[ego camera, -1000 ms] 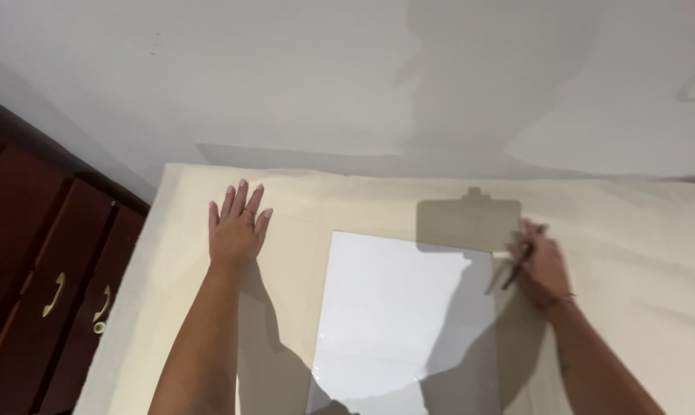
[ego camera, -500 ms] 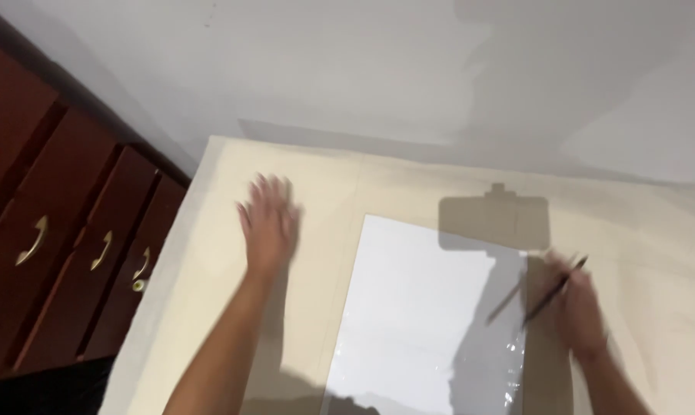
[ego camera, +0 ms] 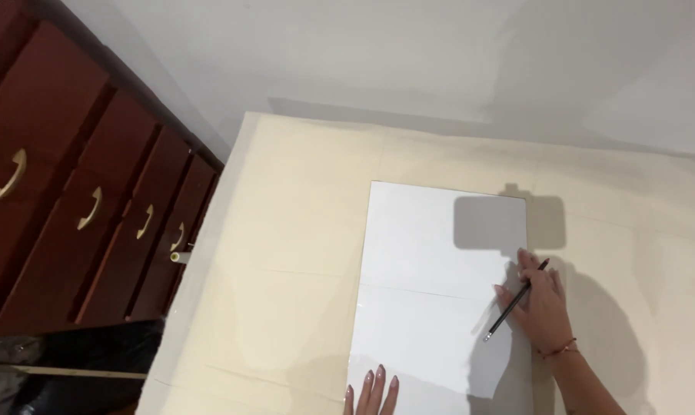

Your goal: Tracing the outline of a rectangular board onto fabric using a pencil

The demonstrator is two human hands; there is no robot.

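Readying to mark the white sheet (ego camera: 432,284), lying flat mid-surface (ego camera: 286,253); next calls for tipping the pencil (ego camera: 515,301) point down onto the sheet. Right hand (ego camera: 543,303) flat over the sheet's right edge, grip loosely pinning the pencil; left hand (ego camera: 372,392) fingertips spread, holding nothing, on the sheet's near edge.

A table (ego camera: 286,230) under a cream cloth fills the middle and right of the frame, its left edge running from upper middle down to lower left. A white sheet (ego camera: 424,277) lies flat on it, right of centre, reaching the bottom edge. The right hand (ego camera: 543,303) rests at the sheet's right edge; the left hand (ego camera: 372,390) touches its lower edge.
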